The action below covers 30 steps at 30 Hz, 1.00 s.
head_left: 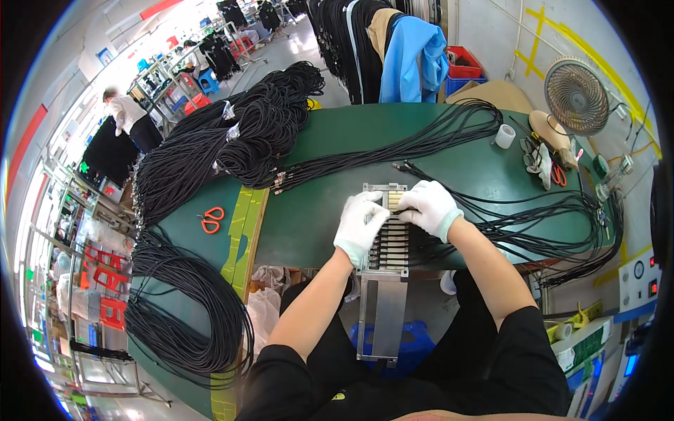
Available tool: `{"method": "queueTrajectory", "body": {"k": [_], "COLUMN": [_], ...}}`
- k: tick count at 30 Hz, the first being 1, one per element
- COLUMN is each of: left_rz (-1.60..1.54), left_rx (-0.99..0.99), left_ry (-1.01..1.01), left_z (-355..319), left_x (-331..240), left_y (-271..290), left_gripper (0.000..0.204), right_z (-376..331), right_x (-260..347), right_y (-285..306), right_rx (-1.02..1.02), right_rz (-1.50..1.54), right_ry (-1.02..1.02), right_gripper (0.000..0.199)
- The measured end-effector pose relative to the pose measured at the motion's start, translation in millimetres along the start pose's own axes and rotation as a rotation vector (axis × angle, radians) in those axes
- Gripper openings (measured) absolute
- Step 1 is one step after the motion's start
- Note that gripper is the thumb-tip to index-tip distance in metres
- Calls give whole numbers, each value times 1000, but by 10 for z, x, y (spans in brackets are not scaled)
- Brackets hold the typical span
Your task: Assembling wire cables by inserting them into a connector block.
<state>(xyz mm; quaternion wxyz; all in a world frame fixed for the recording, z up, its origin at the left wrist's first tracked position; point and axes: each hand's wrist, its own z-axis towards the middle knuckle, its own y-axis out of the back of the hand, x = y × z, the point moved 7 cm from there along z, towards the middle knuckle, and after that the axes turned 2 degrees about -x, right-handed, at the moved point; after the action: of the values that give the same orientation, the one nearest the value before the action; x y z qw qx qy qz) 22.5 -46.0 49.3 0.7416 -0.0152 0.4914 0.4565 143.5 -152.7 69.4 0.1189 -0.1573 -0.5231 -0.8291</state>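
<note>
In front of me, a metal slotted fixture (pixel 384 275) sticks out over the table's near edge. Several black cable ends (pixel 393 244) lie side by side across its lower slots, while pale slots (pixel 397 198) show bare near the top. My left hand (pixel 361 223), in a white glove, is closed at the fixture's left side, fingertips pinched at a cable end. From the right, my gloved right hand (pixel 430 209) pinches the same black cable (pixel 395 213) over the slots. The fingertips of both hands nearly meet and partly hide the cable's tip.
Large coiled bundles of black cable (pixel 232 130) (pixel 186 316) cover the green table's left side. More loose cables (pixel 519 223) spread at right. Orange-handled scissors (pixel 211 220) lie at left. A white tape roll (pixel 505 136) and a fan (pixel 576 96) stand at far right. A person (pixel 128 116) stands beyond.
</note>
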Motion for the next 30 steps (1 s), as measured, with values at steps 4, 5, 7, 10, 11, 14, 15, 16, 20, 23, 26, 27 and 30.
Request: {"method": "queueTrajectory", "body": {"k": [4, 5, 7, 10, 11, 14, 15, 16, 20, 23, 26, 27, 30], "left_rz": [-120, -11, 151, 306, 282, 296, 261, 263, 273, 296, 275, 245, 230], "left_rx": [-3, -33, -73, -41, -47, -92, -66, -57, 37, 60, 56, 77, 78], "left_ry": [167, 118, 61, 60, 78, 90, 163, 169, 222, 241, 240, 244, 267], "left_z": [8, 19, -15, 35, 52, 54, 50, 67, 28, 1, -21, -29, -27], "left_x": [211, 221, 243, 324, 306, 496, 609, 554, 637, 610, 574, 594, 616], "left_y": [181, 222, 235, 170, 194, 266, 252, 236, 137, 98, 108, 105, 125], "left_gripper": [19, 19, 17, 16, 18, 23, 25, 27, 28, 29, 30, 30, 31], "right_z": [-115, -140, -155, -169, -131, 0, 13, -16, -73, -100, -107, -105, -84], "right_x": [-175, -211, -269, -203, -177, -192, -248, -295, -379, -376, -359, -336, -288], "right_y": [143, 162, 114, 70, 90, 128, 109, 100, 49, 34, 55, 91, 141], "right_rx": [-100, -127, -124, -118, -146, -159, -128, -130, -75, -56, -95, -148, -172], "right_rz": [-177, -157, 73, -6, -91, -95, -109, -130, -190, -221, -215, -199, -128], "right_ry": [-57, -65, -182, -93, -57, -83, -105, -110, -141, -139, -122, -94, -95], "right_gripper": [13, 12, 15, 14, 12, 11, 11, 11, 11, 10, 9, 8, 8]}}
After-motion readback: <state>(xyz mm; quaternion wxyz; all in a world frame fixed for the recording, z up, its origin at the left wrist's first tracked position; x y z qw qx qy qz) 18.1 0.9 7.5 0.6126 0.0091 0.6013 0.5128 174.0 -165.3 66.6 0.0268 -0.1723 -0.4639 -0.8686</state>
